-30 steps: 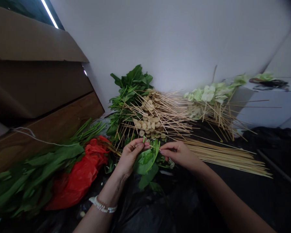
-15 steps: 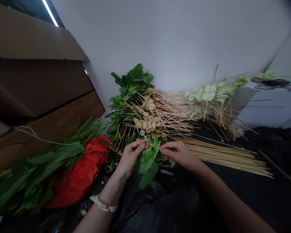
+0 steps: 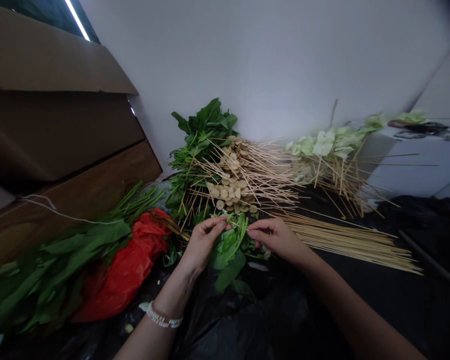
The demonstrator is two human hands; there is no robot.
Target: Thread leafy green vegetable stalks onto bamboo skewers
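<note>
Head view, watched from my remote station: my left hand [image 3: 203,241] pinches leafy greens [image 3: 229,261] at the stems, thumb against forefinger, while my right hand [image 3: 274,237] presses its fingertips together on what looks like a thin skewer [image 3: 248,229], mostly hidden. The greens droop between the two sets of fingers, leaves toward me, presumably so both hands can get at the stems. Bare skewers [image 3: 354,245] lie aligned just right of the right fingers, likely for easy reach; round slices [image 3: 229,192] on sticks sit just beyond the fingers, and a red bag [image 3: 118,280] rests to their left. Black plastic [image 3: 225,320] covers the surface beneath, probably against scraps. Beyond the fingers rises a pale wall [image 3: 255,65]; far left, a cardboard box [image 3: 60,125].
</note>
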